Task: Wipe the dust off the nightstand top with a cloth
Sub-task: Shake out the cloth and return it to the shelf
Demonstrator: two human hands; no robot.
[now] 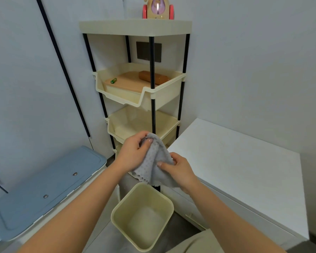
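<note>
While the cloth is off the surface, the step in hand looks like readying it over the bin [130, 201], and every place here is taken from that bin. Well to its left sits a blue-lidded box [49, 187], which has no part in the job.

Above the bin and slightly left, the left hand [133, 152] has its fingers curled round the upper bunch of the grey cloth [151, 161], gripping it firmly. The cloth hangs directly above the bin's far rim, with its scalloped lower edge dangling free just over the opening. Behind the bin stands a cream shelf rack [135, 26].

Above the bin and slightly right, the right hand [179, 168] pinches a fold of the cloth between thumb and fingers. So both hands hold the cloth and neither is free.

To do this well, I would gather the loose edge into a flat pad with no trailing corners. I would do the folding over the bin, so that any fluff falls inside.

Right of the bin, its near corner close by, lies the white nightstand top [235, 170], not yet touched by the cloth. The wipe probably calls for one hand to press the pad flat. Overlapping strokes should run from the wall side towards the bin side, so the dust is drawn one way.
</note>
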